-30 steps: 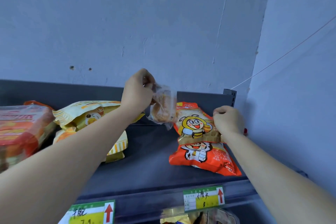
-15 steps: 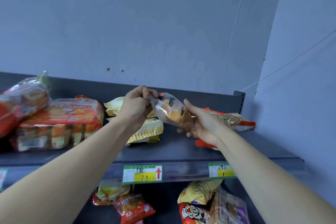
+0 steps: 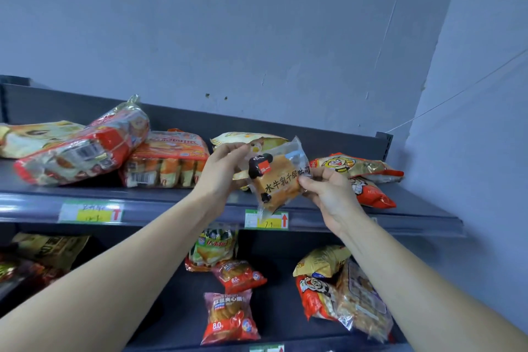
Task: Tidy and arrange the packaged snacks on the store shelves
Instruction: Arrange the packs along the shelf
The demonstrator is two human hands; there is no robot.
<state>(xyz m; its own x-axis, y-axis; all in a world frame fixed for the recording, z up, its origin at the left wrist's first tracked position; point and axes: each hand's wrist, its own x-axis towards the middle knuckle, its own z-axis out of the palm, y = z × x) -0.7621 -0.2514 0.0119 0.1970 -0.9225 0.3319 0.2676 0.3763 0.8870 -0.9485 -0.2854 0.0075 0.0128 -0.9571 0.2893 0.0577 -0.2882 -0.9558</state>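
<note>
A small clear packet of toast bread (image 3: 281, 177) with black lettering hangs in front of the top shelf's front lip (image 3: 171, 208). My left hand (image 3: 225, 168) pinches its upper left corner. My right hand (image 3: 328, 194) grips its right edge, thumb on the front. Behind the packet lies a yellow snack bag (image 3: 243, 138), partly hidden. Two bee-cartoon bags (image 3: 357, 166) lie stacked at the shelf's right end, just past my right hand.
Orange multipacks (image 3: 168, 160) and a tilted red-and-clear pack (image 3: 85, 146) fill the top shelf's left half. The lower shelf (image 3: 280, 308) holds several red, yellow and clear snack bags. Price tags (image 3: 91, 211) sit on the shelf lip. A wall (image 3: 471, 123) closes the right side.
The view has dropped and pulled back, showing the lower shelf. The packet has turned label-forward and come down in front of the shelf lip. My right hand went from supporting it open-palmed to gripping its edge.
</note>
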